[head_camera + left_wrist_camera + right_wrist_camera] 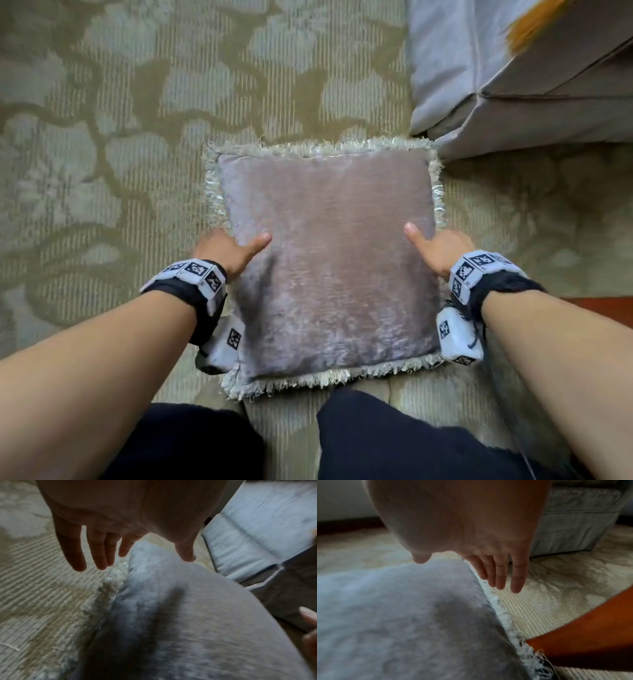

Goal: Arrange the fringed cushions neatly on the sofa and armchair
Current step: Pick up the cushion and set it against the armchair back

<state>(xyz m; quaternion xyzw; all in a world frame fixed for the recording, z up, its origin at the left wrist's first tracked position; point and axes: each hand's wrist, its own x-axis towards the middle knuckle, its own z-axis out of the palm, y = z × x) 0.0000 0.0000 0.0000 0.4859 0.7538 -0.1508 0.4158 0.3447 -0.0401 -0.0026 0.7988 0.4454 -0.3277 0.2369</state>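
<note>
A square grey-lilac velvet cushion [329, 260] with a pale fringe lies flat on the patterned carpet, just in front of my knees. My left hand [226, 250] sits at its left edge, thumb on top and straight fingers [97, 555] pointing down beside the fringe. My right hand [435, 246] mirrors it at the right edge, thumb on the velvet and fingers [500, 577] straight down along the fringe. Neither hand closes round the cushion [188, 628] [393, 615]. A grey upholstered seat [513, 85] stands at the far right, touching the cushion's corner.
The beige floral carpet [137, 137] spreads out to the left and ahead. An orange fringe [534, 24] shows on the grey seat at the top right. Red-brown wooden floor [599, 305] begins at the carpet's right edge. My dark-trousered legs [376, 438] are below the cushion.
</note>
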